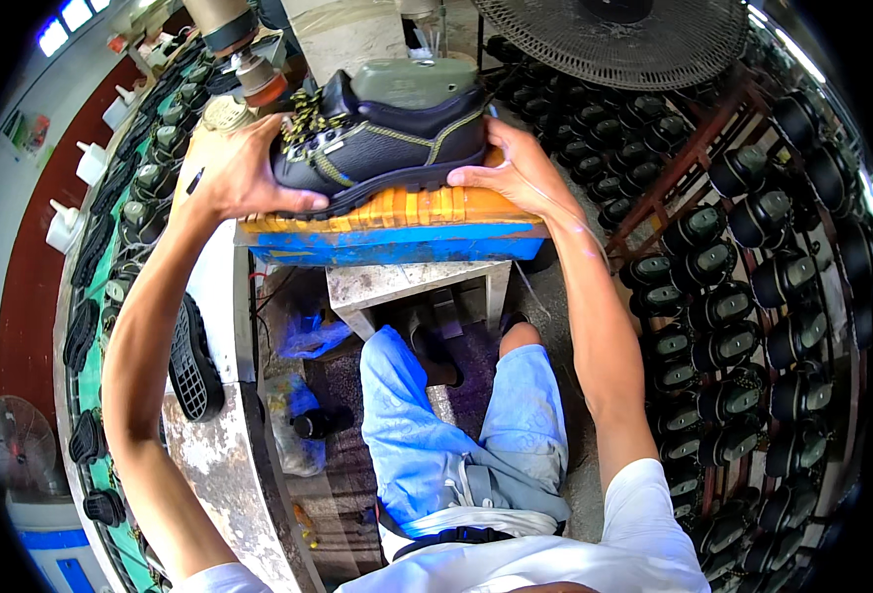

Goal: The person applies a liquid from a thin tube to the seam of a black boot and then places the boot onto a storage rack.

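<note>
Between my two hands is a black shoe (382, 148) with yellow stitching and yellow-black laces, its toe to the left. A green-grey shoe last (412, 81) fills its opening. My left hand (244, 173) grips the toe end, thumb along the sole edge. At the heel, my right hand (516, 170) closes round the back with its thumb on the sole. The shoe's sole rests on, or just over, the orange padded top (436, 206) of a blue press base (397, 242). Above the toe hangs a metal press cylinder (259, 79) with an orange-red end.
A loose black sole (194, 361) lies on the worn bench at my left. Beyond it runs a green conveyor (100, 247) with shoes and soles. Racks of lasted shoes (733, 257) fill the right side. A large fan (614, 40) stands at the far right; white bottles (64, 227) line the left.
</note>
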Available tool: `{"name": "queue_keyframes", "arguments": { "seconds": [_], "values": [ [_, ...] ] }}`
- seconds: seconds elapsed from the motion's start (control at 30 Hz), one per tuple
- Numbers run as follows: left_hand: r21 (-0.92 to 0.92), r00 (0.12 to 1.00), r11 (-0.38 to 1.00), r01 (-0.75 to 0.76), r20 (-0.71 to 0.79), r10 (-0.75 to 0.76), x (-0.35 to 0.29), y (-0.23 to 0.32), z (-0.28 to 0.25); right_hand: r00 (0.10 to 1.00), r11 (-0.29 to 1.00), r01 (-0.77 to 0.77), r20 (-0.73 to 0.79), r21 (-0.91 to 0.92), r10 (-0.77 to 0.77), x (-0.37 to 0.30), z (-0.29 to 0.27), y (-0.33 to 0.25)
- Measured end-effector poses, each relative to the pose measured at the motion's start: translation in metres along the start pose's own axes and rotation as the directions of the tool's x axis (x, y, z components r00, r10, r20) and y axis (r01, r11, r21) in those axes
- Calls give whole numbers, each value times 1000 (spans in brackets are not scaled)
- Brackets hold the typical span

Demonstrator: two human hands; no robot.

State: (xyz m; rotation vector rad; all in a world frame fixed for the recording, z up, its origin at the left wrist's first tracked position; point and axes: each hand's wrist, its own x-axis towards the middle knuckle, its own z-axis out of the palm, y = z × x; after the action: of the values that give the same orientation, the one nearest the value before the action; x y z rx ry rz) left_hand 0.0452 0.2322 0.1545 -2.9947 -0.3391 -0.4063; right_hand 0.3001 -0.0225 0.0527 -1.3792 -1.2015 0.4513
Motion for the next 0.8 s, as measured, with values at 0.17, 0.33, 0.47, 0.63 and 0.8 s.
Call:
{"name": "queue_keyframes", "arguments": {
  "seconds": [0.17, 0.33, 0.47, 0.63, 0.8],
  "values": [
    [-8, 996, 999, 34, 79, -33, 3, 14, 1, 1000, 993, -8, -7, -119, 8, -6, -10, 5],
    [-382, 995, 924, -22, 82, 58, -8, -49, 5, 1000, 995, -14, 18, -104, 16, -2, -18, 0],
    [-866, 996, 497, 44, 75, 43, -42, -70, 37, 997, 996, -77, 18, -55, 78, 2, -9, -1],
    [-850, 989, 508, 135, 146, -19, -34, -66, 28, 990, 985, -139, -9, -106, 139, 0, -8, -3],
    [-468, 980, 879, 95, 200, 0, -25, -62, 9, 988, 982, -151, -3, -117, 151, 0, -10, -7]
  ]
}}
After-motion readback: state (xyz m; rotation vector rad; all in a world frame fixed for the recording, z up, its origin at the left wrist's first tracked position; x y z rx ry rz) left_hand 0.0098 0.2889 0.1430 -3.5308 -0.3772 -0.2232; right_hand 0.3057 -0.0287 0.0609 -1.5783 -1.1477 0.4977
